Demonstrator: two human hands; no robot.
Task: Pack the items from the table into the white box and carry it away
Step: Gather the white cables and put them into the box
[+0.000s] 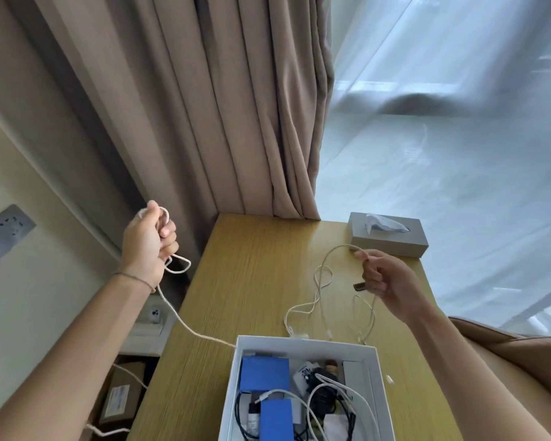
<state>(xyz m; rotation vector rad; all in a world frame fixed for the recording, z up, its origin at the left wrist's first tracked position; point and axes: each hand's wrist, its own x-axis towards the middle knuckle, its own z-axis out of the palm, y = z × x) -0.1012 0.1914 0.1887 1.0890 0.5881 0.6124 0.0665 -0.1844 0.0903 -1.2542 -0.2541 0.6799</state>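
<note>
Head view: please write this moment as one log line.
left hand: grips cable | right hand: pinches thin cable | white box: part-filled

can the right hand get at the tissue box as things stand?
Probably not freely: the right hand already pinches a white cable. The tissue box sits just beyond it, nothing between.

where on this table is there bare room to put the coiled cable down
Bare light wooden table lies between the brown curtain and the white box, left of the loose thin white cables. The grey tissue box takes the far right; the white box is crowded.
</note>
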